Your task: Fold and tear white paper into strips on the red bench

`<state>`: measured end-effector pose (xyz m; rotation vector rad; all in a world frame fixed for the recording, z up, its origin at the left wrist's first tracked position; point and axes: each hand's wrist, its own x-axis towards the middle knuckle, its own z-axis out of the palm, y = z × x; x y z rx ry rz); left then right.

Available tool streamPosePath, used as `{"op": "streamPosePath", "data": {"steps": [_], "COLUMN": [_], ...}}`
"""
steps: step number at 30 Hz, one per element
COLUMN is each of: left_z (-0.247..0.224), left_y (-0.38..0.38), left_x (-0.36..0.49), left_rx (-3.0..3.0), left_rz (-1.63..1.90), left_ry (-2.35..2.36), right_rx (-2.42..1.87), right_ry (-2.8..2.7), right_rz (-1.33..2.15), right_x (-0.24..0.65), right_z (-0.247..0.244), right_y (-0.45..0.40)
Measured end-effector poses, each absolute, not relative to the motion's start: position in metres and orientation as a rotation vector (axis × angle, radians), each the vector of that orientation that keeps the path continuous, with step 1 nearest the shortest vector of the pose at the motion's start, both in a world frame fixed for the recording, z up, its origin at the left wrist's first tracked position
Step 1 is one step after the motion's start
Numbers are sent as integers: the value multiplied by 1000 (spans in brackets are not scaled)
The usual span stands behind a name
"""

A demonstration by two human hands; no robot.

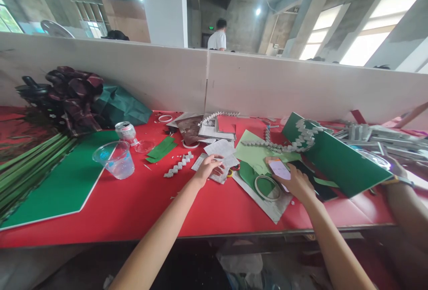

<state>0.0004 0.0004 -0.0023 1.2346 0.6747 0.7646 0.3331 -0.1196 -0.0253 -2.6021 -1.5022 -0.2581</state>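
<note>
My left hand (pixel 208 169) is over folded newspaper (pixel 219 176) and a white paper sheet (pixel 220 149), its fingers curved and apart, with nothing visibly held. My right hand (pixel 298 184) grips the edge of a phone (pixel 280 169) with a lit screen. Below the phone, a roll of tape (pixel 258 187) lies on dark green paper (pixel 246 173). Behind both hands is a light green sheet (pixel 249 154). A zigzag folded-paper strip (pixel 267 144) runs from that sheet onto a green board (pixel 337 158). A shorter zigzag strip (pixel 179 164) lies left of my left hand.
On the left stand a plastic cup (pixel 120 167) and a can (pixel 126 133), near another green board (pixel 67 192), long green leaves (pixel 36 169) and a dark green bag (pixel 120 105). At right, another person's arm (pixel 406 205) reaches behind the raised board. A white partition (pixel 150 74) closes the table's back.
</note>
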Motion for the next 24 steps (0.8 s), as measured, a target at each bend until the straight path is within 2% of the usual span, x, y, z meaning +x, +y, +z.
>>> {"op": "streamPosePath", "data": {"steps": [16,24], "left_z": [2,3], "left_y": [-1,-3], "left_x": [0,0], "left_rx": [1216,1212], "left_rz": [759,757], "left_ry": [659,662], "right_rx": [-2567,-2521], "right_ry": [-1519,-1553], "right_rz": [-337,-243], "right_x": [338,340], "right_z": [-30,-29], "right_y": [-120,-120]}}
